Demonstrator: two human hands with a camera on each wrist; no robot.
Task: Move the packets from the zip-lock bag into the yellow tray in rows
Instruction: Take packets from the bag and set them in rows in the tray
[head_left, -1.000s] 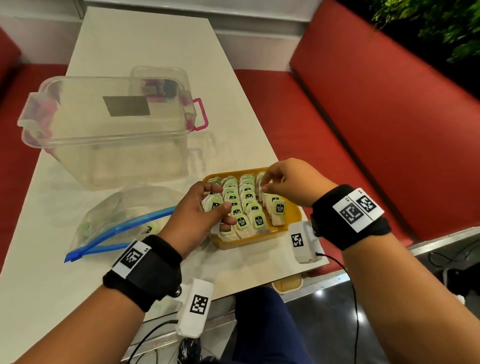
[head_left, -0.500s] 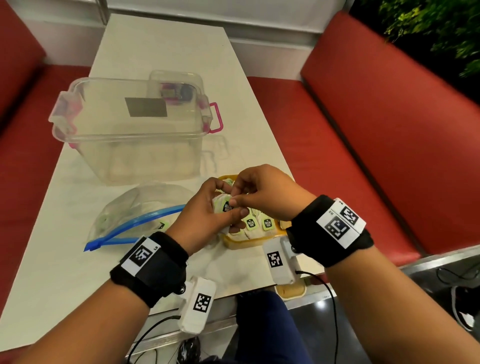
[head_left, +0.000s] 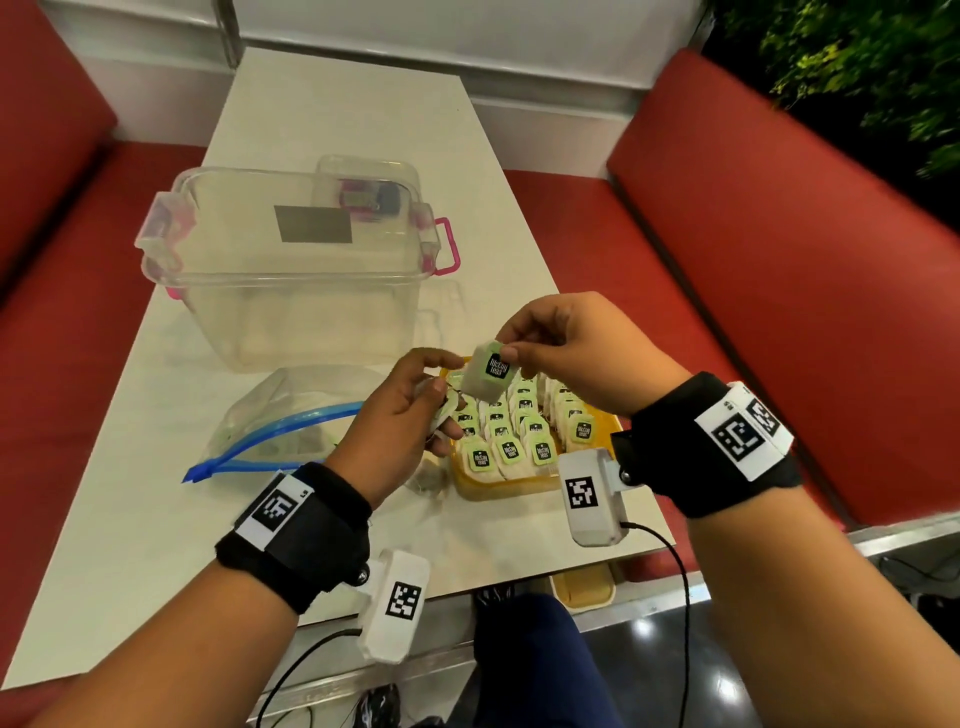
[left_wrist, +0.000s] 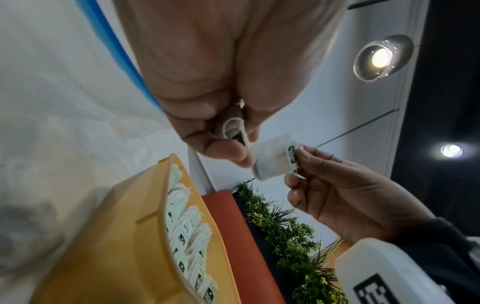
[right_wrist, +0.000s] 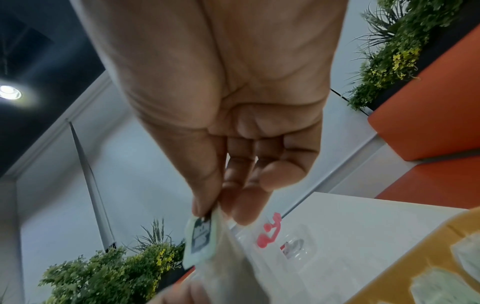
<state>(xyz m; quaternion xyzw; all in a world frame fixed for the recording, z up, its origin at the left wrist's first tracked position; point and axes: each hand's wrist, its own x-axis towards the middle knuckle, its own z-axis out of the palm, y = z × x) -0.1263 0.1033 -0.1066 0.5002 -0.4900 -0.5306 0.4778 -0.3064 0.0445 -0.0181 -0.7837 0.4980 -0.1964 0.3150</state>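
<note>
The yellow tray (head_left: 511, 486) near the table's front edge holds several rows of upright white tea packets (head_left: 519, 434) with green labels. Above its far left corner my right hand (head_left: 511, 351) pinches one packet (head_left: 488, 371) by its top between thumb and fingers; the same packet (left_wrist: 275, 160) shows in the left wrist view. Just left of it, my left hand (head_left: 436, 395) curls round more packets (left_wrist: 231, 129). The zip-lock bag (head_left: 291, 415), with a blue zip strip, lies open on the table left of the tray.
A large clear plastic box (head_left: 291, 291) with pink latches stands behind the bag. Red bench seats (head_left: 779, 312) flank the white table (head_left: 130, 519). The tray sits near the table's right and front edges. A plant wall (left_wrist: 291, 236) rises beyond the right bench.
My right hand left the tray's right row, came to my left hand, and has lifted one packet away from it, up over the tray. The left hand stayed beside the tray.
</note>
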